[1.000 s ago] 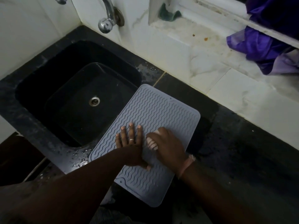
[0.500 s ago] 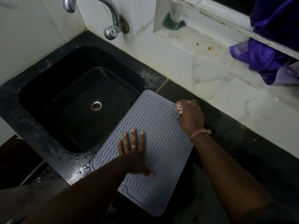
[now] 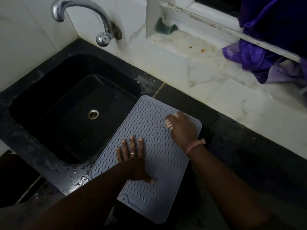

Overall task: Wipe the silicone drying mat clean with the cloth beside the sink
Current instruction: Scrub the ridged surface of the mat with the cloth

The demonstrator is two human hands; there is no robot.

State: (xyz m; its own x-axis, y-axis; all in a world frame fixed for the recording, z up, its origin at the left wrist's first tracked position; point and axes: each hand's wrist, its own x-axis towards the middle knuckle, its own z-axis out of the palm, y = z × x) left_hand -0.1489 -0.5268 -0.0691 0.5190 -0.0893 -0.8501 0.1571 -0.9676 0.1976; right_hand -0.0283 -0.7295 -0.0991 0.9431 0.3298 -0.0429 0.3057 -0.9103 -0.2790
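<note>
Mat: grey silicone drying mat (image 3: 150, 143) with a wavy ribbed surface, lying flat on the dark counter (image 3: 249, 155) just right of the sink (image 3: 66, 100), its left edge over the basin rim
Left hand (image 3: 132, 156): palm down on the mat's middle, fingers spread flat, gripping nothing; ring on one finger
Right hand (image 3: 181, 127): near the mat's far right corner, fingers curled around a pale bunched cloth (image 3: 168, 124), pressing it on the mat; pink band at the wrist
Tap (image 3: 79, 9): chrome spout above the sink
Ledge: purple fabric (image 3: 259, 62) at right, green scrubber (image 3: 163, 28) by the window frame
Writing: no legible brand or label
</note>
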